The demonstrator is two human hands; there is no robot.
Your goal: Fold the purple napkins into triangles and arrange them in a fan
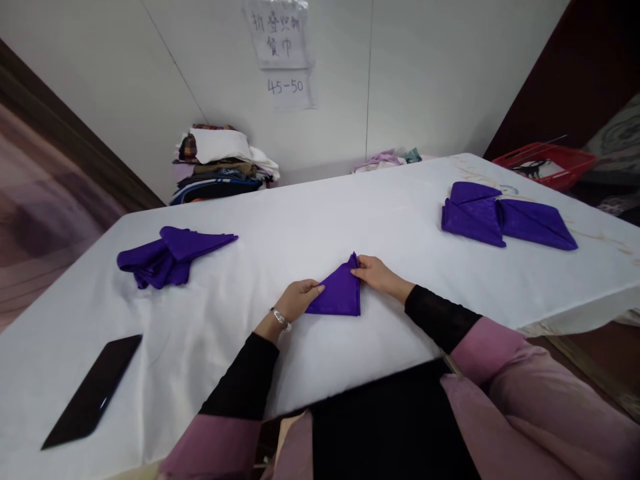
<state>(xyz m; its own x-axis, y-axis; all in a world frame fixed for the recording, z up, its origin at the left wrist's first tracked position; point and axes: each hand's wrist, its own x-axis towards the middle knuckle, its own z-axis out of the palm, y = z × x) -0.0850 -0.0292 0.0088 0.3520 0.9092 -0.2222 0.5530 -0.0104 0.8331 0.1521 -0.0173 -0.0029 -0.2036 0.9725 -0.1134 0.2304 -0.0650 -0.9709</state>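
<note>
A purple cloth napkin point(337, 295), folded into a rough triangle, lies at the near middle of the white-covered table point(310, 227). My left hand point(300, 298) pinches its left sloping edge between thumb and fingers. At the upper right corner, my right hand point(375, 273) grips the cloth, thumb on top, where the layers bunch a little. The fingers beneath the fabric are partly hidden. To the left is a loose heap of purple napkins point(173, 257). Folded purple napkins point(473, 215) rest at the right, partly overlapping.
A dark flat phone-like slab point(95, 390) lies at the table's near left. Behind the far edge are a stack of clothes point(220, 163) and some pink cloth point(383, 160). A red basket point(570, 160) stands beyond the right corner. Handwritten papers point(283, 53) hang on the wall.
</note>
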